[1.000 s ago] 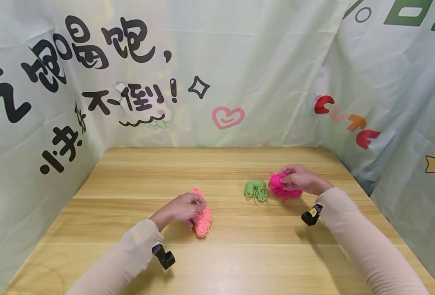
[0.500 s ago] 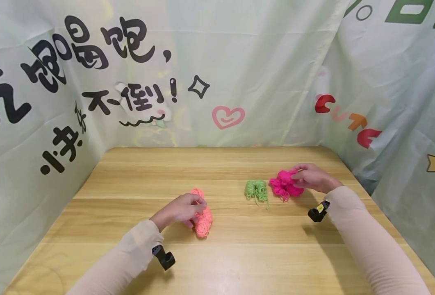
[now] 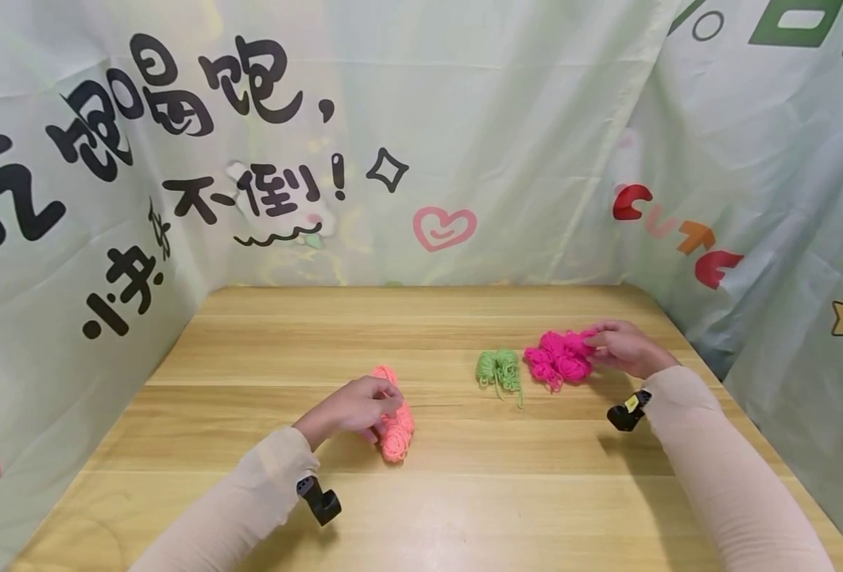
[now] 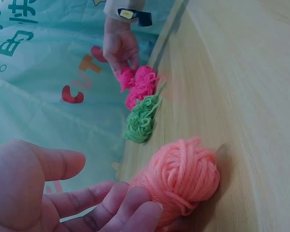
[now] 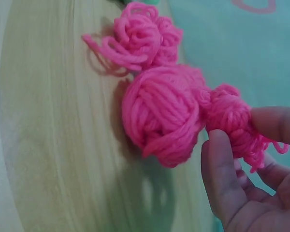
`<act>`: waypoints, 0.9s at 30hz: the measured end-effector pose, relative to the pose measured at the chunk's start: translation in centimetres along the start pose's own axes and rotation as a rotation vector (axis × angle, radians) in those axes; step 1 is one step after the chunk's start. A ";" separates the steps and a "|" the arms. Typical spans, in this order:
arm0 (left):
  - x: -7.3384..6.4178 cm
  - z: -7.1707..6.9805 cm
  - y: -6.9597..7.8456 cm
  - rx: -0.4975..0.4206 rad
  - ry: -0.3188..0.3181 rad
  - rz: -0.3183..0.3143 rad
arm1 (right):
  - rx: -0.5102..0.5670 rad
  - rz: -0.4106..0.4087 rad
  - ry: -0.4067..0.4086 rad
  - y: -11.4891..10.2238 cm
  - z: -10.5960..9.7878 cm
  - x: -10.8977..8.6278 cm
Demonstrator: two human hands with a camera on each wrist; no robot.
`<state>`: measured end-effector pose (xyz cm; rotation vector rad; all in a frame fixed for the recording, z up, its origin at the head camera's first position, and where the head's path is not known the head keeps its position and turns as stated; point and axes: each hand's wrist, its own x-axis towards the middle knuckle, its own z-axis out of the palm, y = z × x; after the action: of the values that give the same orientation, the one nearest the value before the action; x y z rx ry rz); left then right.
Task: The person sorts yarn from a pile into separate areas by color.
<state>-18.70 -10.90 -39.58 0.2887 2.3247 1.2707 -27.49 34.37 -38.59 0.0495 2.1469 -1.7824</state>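
Beside the coral yarn (image 3: 396, 438) rests my left hand (image 3: 353, 403). In the left wrist view its fingers (image 4: 128, 205) lie loosely bent against the side of the coral skein (image 4: 186, 171), with the thumb held well apart. Farther right, my right hand (image 3: 627, 349) pinches one end of the hot pink yarn (image 3: 558, 359). The right wrist view shows a small bunch of pink yarn (image 5: 230, 118) between thumb and fingers, lifted off to the side of the larger pink lump (image 5: 159, 113). Left of the pink yarn lies a green yarn bundle (image 3: 498, 370), loose strands trailing toward the front.
All the yarn is on a wooden table (image 3: 264, 342). A printed fabric curtain (image 3: 521, 143) stands behind the table and along both sides. Each wrist carries a small black camera, such as the right one (image 3: 627, 411).
My right hand has drawn rightward over the pink yarn, from its top to its right end, and the pink yarn looks more spread out. My left hand stays at the coral yarn.
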 end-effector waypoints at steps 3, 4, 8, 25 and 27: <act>-0.1 0.0 0.1 -0.001 -0.001 0.003 | 0.028 -0.001 0.027 0.4 -0.3 0.1; -0.1 0.0 0.1 -0.002 -0.002 0.003 | 0.039 0.000 0.036 0.5 -0.4 0.2; -0.1 0.0 0.1 -0.007 -0.006 0.005 | 0.074 0.004 0.086 0.9 -0.8 0.2; 0.2 0.0 -0.2 -0.003 -0.012 0.003 | 0.035 0.041 0.165 3.1 -0.9 0.8; 0.2 0.0 -0.2 -0.004 -0.012 0.003 | 0.031 0.053 0.170 3.2 -0.9 0.9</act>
<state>-18.82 -10.89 -39.78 0.2975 2.3115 1.2717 -27.75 35.69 -41.75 0.2721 2.2099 -1.8408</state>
